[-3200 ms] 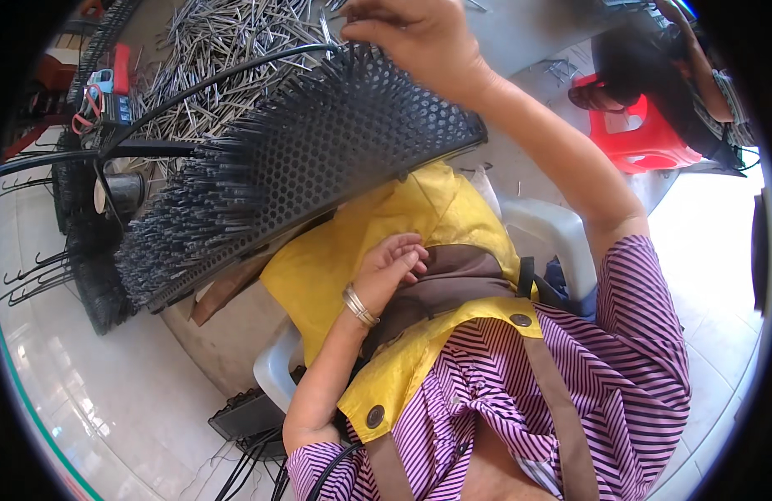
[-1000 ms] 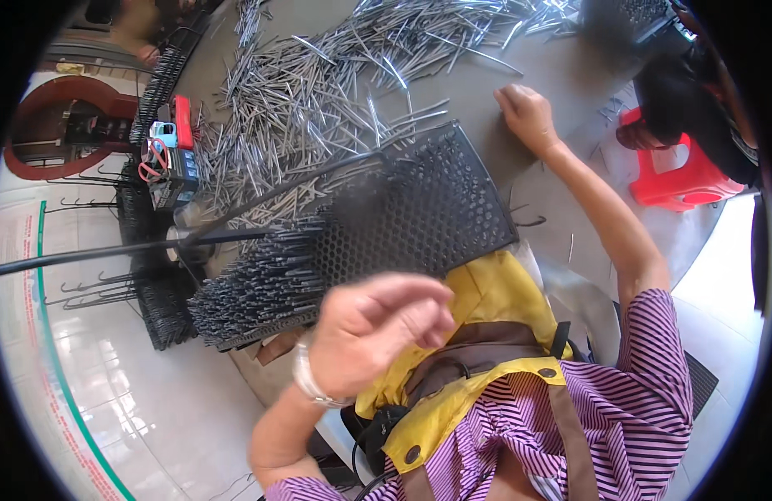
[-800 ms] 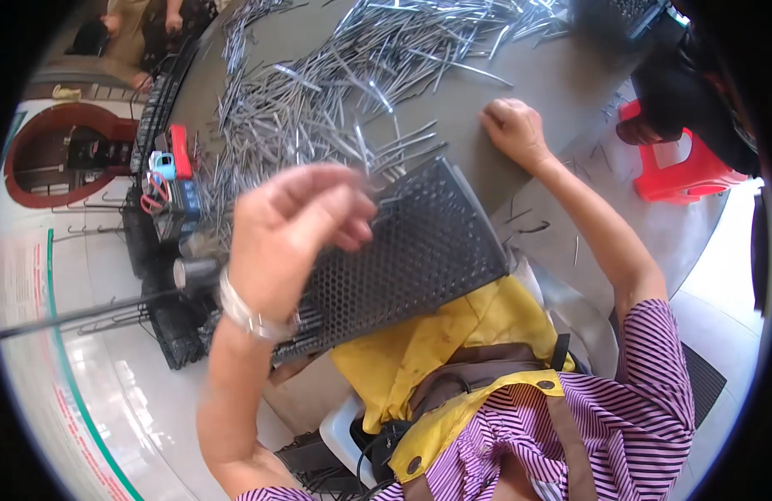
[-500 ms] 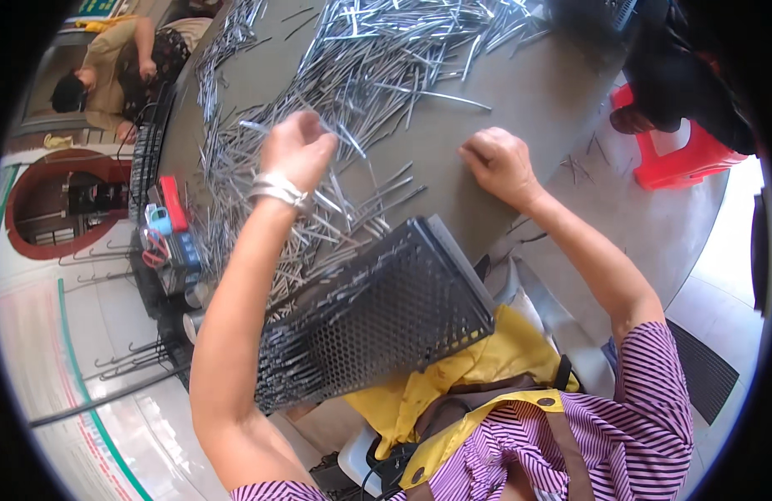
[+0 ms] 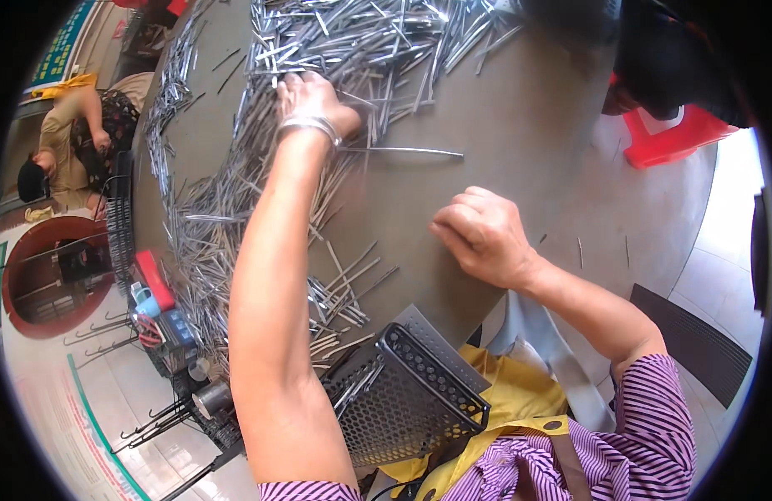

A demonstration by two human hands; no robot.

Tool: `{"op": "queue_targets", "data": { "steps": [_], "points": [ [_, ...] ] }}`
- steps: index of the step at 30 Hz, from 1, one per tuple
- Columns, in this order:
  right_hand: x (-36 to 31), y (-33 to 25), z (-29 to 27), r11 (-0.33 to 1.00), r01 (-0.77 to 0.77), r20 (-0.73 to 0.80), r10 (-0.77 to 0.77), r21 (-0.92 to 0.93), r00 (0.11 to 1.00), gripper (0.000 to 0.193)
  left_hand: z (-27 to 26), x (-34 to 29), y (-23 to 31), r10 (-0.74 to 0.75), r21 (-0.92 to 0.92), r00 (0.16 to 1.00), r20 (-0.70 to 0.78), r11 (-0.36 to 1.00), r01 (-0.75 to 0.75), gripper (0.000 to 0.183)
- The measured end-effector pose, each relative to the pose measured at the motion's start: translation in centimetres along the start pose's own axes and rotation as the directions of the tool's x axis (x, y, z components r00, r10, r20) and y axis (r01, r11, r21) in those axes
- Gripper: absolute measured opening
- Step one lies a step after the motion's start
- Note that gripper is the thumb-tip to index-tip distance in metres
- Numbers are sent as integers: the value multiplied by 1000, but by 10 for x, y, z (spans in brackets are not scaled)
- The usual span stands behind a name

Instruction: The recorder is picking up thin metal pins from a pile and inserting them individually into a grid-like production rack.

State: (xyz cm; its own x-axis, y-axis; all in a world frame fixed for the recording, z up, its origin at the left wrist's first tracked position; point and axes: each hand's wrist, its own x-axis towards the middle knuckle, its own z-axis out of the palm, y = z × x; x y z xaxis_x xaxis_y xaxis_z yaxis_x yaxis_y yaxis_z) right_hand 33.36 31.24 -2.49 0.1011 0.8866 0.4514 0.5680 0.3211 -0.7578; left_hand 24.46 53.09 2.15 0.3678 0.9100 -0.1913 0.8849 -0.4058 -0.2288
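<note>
My left hand (image 5: 312,104), with a pale bracelet at its wrist, reaches into a heap of thin silvery metal strips (image 5: 344,46). Its fingers are spread over the strips, slightly blurred, with none plainly gripped. One long strip (image 5: 419,152) sticks out from the heap below that hand. Over the bare tabletop to the right, my right hand (image 5: 484,234) is curled closed; whatever its fingers may hold is hidden. A black perforated basket (image 5: 411,409) leans tilted at the table's near edge, against my yellow apron, with several strips inside. My left forearm hides part of it.
Loose strips (image 5: 210,225) spread down the left of the grey table (image 5: 536,134). Beyond that edge are a black rack with hooks (image 5: 152,426), a metal cup (image 5: 212,398) and a red box (image 5: 154,280). A red stool (image 5: 683,138) stands far right; another person (image 5: 68,142) sits far left.
My left hand has moved farther out into the heap, its fingers spreading. My right hand has come nearer to me, still curled. The basket sits lower and more tilted as the view has shifted.
</note>
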Motion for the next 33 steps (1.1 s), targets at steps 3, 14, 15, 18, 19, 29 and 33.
{"op": "queue_targets", "data": {
  "steps": [3, 14, 15, 18, 19, 29, 33],
  "points": [
    [-1, -1, -3, 1000, -18, 22, 19, -12, 1000, 11, -1, 17, -8, -43, -108, 999, 21, 993, 45, 61],
    [0, -2, -5, 1000, -16, 52, 17, -12, 999, 11, 33, -13, -28, 42, 131, 936, -349, 991, 4, 20],
    [0, -2, -5, 1000, -24, 50, 25, -15, 998, 11, 35, -18, -33, 33, 121, 940, -339, 993, 9, 20],
    [-1, -2, -5, 999, -32, 48, 33, -25, 998, 11, 35, -30, -50, 1, 103, 962, -272, 994, 28, 21],
    [-1, -2, -5, 999, -35, 43, 37, -37, 998, 10, 35, -34, -53, -15, 94, 976, -216, 995, 36, 21],
    [-1, -4, -5, 998, -25, 68, 29, -57, 997, 9, 38, -43, -72, 14, 19, 974, -226, 1000, -10, 19],
    [-2, -5, -4, 998, -25, 66, 29, -65, 997, 9, 44, -57, -69, 3, 0, 956, -292, 1000, -3, 15]
  ]
}}
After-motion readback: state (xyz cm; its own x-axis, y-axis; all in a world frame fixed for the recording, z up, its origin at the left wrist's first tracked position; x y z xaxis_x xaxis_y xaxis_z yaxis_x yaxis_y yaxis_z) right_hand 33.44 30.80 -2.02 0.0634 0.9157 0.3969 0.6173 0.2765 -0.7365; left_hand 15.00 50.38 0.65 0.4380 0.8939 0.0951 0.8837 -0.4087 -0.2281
